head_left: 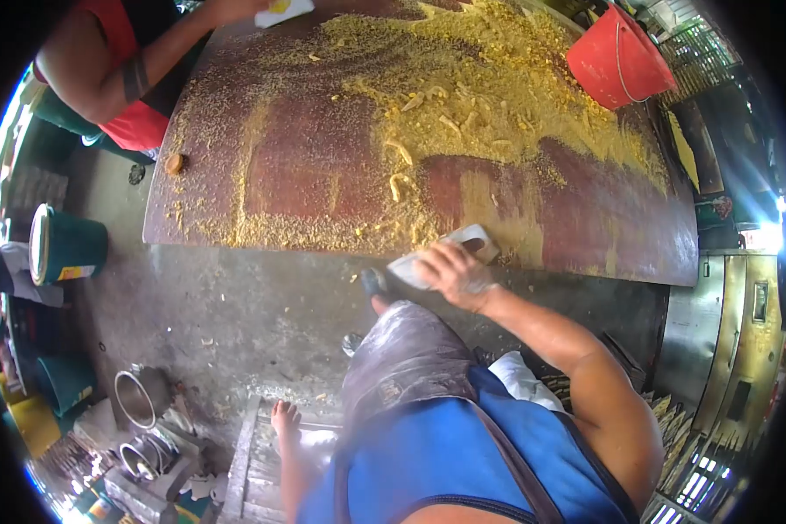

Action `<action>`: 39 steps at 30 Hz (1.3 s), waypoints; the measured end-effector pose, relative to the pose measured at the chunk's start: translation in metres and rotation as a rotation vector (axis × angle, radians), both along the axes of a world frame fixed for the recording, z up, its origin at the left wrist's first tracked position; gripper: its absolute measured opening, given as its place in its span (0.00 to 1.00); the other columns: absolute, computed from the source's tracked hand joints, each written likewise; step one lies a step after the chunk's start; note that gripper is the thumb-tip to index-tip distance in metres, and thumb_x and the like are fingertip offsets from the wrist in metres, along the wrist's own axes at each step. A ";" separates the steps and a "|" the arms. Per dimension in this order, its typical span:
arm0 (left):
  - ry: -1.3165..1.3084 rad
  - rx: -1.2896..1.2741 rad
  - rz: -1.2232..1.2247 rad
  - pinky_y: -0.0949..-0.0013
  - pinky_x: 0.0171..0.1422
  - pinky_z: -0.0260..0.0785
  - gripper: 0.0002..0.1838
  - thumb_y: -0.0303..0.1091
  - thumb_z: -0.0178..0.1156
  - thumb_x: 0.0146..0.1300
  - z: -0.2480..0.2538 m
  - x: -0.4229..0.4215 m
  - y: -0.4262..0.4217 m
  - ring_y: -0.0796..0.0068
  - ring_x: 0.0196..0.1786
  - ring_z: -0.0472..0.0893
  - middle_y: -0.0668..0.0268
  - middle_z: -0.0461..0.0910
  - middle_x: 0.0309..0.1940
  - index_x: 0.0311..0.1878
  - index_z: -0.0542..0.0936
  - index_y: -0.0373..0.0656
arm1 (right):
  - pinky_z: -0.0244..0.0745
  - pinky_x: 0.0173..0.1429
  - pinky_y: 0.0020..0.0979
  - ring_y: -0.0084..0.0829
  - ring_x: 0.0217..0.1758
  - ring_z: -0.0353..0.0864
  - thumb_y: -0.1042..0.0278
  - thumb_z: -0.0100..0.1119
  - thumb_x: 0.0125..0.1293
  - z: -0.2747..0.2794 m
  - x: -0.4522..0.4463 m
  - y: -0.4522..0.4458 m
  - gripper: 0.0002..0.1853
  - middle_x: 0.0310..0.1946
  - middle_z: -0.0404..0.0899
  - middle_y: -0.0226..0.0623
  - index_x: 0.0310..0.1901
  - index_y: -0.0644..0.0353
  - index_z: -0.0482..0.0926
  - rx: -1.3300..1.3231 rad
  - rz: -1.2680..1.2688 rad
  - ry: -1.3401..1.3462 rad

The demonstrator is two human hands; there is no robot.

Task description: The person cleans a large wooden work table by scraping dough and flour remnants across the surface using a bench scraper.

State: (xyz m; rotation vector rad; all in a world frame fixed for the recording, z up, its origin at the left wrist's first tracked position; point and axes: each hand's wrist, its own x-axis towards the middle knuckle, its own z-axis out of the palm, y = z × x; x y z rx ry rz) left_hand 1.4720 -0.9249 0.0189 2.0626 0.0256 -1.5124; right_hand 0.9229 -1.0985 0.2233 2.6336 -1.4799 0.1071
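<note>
My right hand (456,276) is closed around a flat white scraper (405,268) with a dark hole at its far end, held at the near edge of the table (314,166). Yellow crumbs and several curled strips (398,150) lie over the reddish-brown tabletop, thickest towards the far right. My left hand (286,417) hangs low at my side, away from the table, with its fingers loosely apart and nothing visible in them.
Another person's arm (162,61) reaches over the far left corner, holding a white piece (284,10). A red bucket (620,59) sits tilted at the far right. Green buckets (80,249) and metal machine parts (144,397) line the left floor.
</note>
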 end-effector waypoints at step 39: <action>-0.890 -1.348 -1.127 0.59 0.62 0.68 0.20 0.30 0.65 0.55 0.238 -0.045 -0.586 0.56 0.57 0.74 0.59 0.77 0.53 0.53 0.78 0.46 | 0.84 0.43 0.45 0.49 0.54 0.77 0.70 0.56 0.60 0.017 0.342 -0.205 0.18 0.53 0.74 0.51 0.52 0.64 0.71 0.040 -0.099 -0.086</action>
